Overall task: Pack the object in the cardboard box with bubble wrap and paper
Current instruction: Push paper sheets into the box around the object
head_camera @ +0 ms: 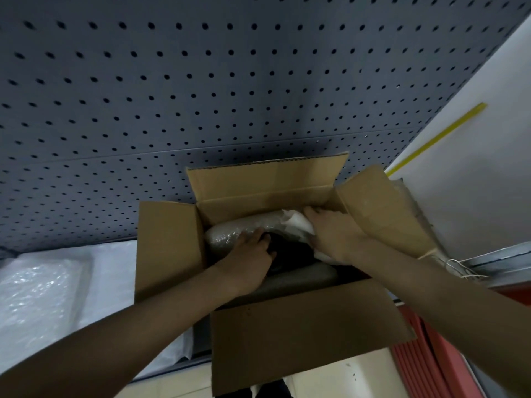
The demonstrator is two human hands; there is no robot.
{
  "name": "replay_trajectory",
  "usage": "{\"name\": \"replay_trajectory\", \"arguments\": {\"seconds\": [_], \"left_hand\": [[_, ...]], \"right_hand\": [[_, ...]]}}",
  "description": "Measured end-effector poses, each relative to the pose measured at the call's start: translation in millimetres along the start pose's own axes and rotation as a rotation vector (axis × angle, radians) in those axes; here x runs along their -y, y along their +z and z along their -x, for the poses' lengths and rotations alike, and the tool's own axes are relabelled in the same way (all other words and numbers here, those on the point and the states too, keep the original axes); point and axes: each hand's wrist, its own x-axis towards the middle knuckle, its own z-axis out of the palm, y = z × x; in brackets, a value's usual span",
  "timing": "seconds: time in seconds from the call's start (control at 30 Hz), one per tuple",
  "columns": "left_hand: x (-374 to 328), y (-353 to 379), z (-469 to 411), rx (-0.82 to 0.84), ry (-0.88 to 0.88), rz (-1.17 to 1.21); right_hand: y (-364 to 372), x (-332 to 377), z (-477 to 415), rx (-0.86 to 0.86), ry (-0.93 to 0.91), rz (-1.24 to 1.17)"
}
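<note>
- Cardboard box (301,334): open, all four flaps out, nearest flap toward me at 6 o'clock.
- My left hand (247,259): inside the box, fingers curled against a dark object (290,251); whether it grips, I cannot tell.
- My right hand (336,237): at 3 o'clock, palm down, pressing white paper (298,224).
- Bubble wrap roll (244,229): at 12 o'clock, along the far wall.
- Pegboard (201,81): behind the box.

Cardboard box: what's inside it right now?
Inside the open brown cardboard box: a bubble-wrapped roll, crumpled white paper and something dark. The left hand and right hand cover the rest.
</note>
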Motion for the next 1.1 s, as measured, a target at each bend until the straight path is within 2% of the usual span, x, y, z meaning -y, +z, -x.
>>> {"name": "replay_trajectory", "arguments": {"seconds": [0.27,0.33,0.57,0.7,0.77,0.93,1.1], "left_hand": [[-7,-2,-5,0.005,-0.029,-0.053],[-6,-2,-5,0.008,-0.023,-0.043],[-4,-2,-5,-0.017,-0.003,-0.025],[-5,-3,-5,-0.036,-0.003,-0.049],[-5,-3,-4,-0.030,-0.003,-0.049],[-2,-3,0,-0.013,0.020,-0.018],[4,-4,-1,0.001,0.050,-0.022]], "right_hand": [[8,1,-3,0.243,0.116,0.172],[11,3,-16,0.271,0.125,0.143],[21,2,-22,0.238,0.194,-0.031],[4,-4,-1,0.130,0.103,0.178],[2,-5,2,0.148,0.052,0.236],[10,-4,-22,0.313,-0.035,0.191],[19,2,-30,0.236,-0.037,0.175]]}}
